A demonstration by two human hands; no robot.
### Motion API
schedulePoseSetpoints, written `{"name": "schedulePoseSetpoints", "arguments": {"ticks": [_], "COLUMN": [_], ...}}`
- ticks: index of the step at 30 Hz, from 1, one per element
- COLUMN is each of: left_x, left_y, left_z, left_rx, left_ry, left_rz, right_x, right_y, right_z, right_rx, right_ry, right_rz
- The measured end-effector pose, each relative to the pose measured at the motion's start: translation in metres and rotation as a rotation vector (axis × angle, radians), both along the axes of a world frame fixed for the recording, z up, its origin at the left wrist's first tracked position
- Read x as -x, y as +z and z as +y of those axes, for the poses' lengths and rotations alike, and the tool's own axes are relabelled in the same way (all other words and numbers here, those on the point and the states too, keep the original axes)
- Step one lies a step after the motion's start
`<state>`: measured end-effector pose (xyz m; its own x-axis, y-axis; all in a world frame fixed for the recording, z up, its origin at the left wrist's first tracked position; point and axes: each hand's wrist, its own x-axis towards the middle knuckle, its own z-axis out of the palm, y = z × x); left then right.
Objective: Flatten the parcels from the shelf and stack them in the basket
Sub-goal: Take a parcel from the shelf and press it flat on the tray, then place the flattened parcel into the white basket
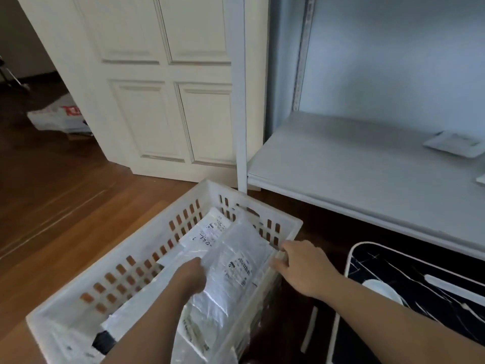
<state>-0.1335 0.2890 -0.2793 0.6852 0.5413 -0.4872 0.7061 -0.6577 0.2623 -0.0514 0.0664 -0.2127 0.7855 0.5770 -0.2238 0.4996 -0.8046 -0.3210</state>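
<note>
A translucent, crinkled plastic parcel with a printed label lay in the white slotted plastic basket, long axis running from the near side toward the shelf. Its left edge was gripped by the left hand. The basket's right rim was gripped by the right hand, fingers curled.

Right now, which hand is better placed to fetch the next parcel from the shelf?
Right. The right hand rests on the basket rim nearest the shelf, where a parcel lies; the left hand is down among the parcels.
</note>
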Motion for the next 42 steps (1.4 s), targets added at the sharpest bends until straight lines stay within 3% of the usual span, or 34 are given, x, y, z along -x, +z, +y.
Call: {"name": "schedulePoseSetpoints", "arguments": {"ticks": [5, 13, 16, 19, 22, 26, 32, 38, 42], "left_x": [-0.008, 0.014, 0.010, -0.006, -0.018, -0.015, 0.003, -0.014, -0.034], "left_y": [-0.044, -0.060, -0.053, -0.038, -0.038, -0.057, -0.072, -0.043, -0.002], "left_z": [-0.003, 0.017, 0.010, -0.003, -0.017, -0.025, -0.021, -0.020, -0.041], "left_rx": [0.005, -0.055, -0.226, -0.392, -0.230, -0.089, -0.079, -0.126, -0.162], "left_ry": [-0.098, -0.186, -0.264, -0.306, -0.472, -0.511, -0.488, -0.539, -0.562], "left_rz": [0.272, 0.623, 0.703, 0.495, 0.193, 0.316, 0.258, 0.271, 0.128], "right_x": [-0.011, -0.014, -0.014, -0.013, -0.008, -0.006, -0.004, -0.006, -0.020], "right_y": [-0.033, -0.061, -0.064, -0.064, -0.068, -0.073, -0.072, -0.058, -0.036], "right_z": [0.025, 0.050, 0.057, 0.060, 0.060, 0.059, 0.057, 0.039, -0.005], "right_rx": [0.113, 0.239, 0.237, 0.270, 0.372, 0.450, 0.406, 0.186, 0.199], "right_ry": [0.117, 0.198, 0.210, 0.253, 0.355, 0.402, 0.405, 0.307, 0.242], "right_rz": [-0.050, -0.005, 0.014, 0.031, 0.030, 0.015, -0.008, 0.113, 0.051]}}
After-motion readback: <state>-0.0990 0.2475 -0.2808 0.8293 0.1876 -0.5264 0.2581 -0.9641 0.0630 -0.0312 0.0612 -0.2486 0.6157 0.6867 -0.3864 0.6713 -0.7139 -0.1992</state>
